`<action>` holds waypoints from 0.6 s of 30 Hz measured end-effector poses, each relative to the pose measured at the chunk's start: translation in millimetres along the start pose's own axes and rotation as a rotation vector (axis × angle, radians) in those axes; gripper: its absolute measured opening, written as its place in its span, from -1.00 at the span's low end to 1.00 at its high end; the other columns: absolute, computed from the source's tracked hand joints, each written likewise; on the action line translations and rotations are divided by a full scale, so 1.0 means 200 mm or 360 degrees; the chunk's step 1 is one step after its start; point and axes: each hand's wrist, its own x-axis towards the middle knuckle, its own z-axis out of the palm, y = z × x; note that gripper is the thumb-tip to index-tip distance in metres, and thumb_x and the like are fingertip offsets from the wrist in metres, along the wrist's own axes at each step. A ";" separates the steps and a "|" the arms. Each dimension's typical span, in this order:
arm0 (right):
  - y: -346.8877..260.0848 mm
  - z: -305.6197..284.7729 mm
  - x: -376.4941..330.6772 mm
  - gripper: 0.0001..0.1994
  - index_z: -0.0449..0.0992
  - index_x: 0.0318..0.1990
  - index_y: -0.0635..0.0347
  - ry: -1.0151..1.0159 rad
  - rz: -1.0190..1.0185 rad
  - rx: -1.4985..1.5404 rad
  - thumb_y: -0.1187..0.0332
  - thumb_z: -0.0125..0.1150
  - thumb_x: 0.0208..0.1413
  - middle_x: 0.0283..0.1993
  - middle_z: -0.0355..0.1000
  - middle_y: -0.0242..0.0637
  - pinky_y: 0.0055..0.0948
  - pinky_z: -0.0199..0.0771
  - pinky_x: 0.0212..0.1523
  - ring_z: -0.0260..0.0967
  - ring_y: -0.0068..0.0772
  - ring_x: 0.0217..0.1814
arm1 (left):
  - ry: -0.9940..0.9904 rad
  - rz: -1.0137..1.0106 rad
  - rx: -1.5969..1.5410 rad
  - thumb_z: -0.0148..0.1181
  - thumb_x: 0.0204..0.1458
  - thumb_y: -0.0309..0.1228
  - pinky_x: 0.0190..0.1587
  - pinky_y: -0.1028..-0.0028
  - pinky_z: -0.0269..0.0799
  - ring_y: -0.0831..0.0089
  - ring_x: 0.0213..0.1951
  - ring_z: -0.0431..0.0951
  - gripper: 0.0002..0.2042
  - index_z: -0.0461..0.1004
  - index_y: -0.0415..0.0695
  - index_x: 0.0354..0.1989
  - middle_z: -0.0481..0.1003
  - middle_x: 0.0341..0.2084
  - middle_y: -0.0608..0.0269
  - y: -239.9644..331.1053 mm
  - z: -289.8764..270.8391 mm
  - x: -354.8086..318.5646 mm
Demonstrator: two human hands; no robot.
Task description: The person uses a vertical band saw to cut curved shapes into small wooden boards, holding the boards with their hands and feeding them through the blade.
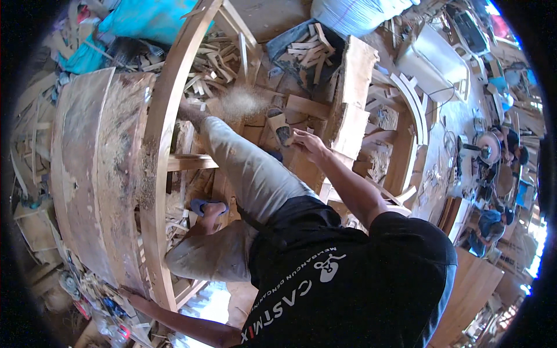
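Tan block-shaped piece with dark patches on its face [278, 122] lies at the fingertips of the bare right hand [311, 145], just beyond them and toward the upper left. Its near end meets the bent fingers, which pinch it between thumb and fingers; the exact placing of each finger is too small to make out. Beyond the piece, to its upper left, a pale, blurred cloud of wood dust [245, 102] spreads over a heap of scattered wood offcuts [213, 68]. To the right of the right hand stands a thick, rough-edged, light-brown wooden slab [350, 124].

Well apart, at the lower left, the left hand [137, 301] is at the lower end of a wide, scuffed, dust-covered wooden panel [87, 185], near a long, pale wooden beam [155, 180]; whether its fingers are spread or closed, I cannot tell.
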 end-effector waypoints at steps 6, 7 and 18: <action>-0.84 0.60 0.44 -0.30 0.24 0.48 0.13 -0.0064 -0.0004 0.1043 0.16 0.37 0.27 0.23 0.46 -0.17 -0.25 0.51 0.14 0.42 -0.28 0.19 | -0.0007 0.0036 -0.0079 -0.15 0.33 0.31 0.32 0.21 0.33 0.02 0.25 0.47 -0.14 0.35 -0.33 0.39 0.42 0.30 -0.20 0.03 0.01 -0.07; -0.96 0.64 0.62 -0.30 0.25 0.47 0.16 0.0108 -0.0162 0.0719 0.17 0.37 0.26 0.26 0.45 -0.07 -0.19 0.47 0.22 0.40 -0.21 0.25 | -0.0028 0.0082 -0.0088 -0.15 0.33 0.31 0.32 0.21 0.32 0.02 0.25 0.47 -0.14 0.35 -0.33 0.39 0.42 0.30 -0.20 0.12 0.06 -0.07; -0.23 -0.11 0.12 -0.40 0.39 0.34 0.22 0.0976 -0.0068 -0.0443 0.12 0.32 0.23 0.31 0.40 0.06 -0.09 0.34 0.38 0.35 0.04 0.37 | -0.0054 0.0108 -0.0042 -0.14 0.33 0.30 0.32 0.22 0.32 0.02 0.25 0.47 -0.15 0.36 -0.34 0.38 0.43 0.30 -0.19 0.23 0.11 -0.13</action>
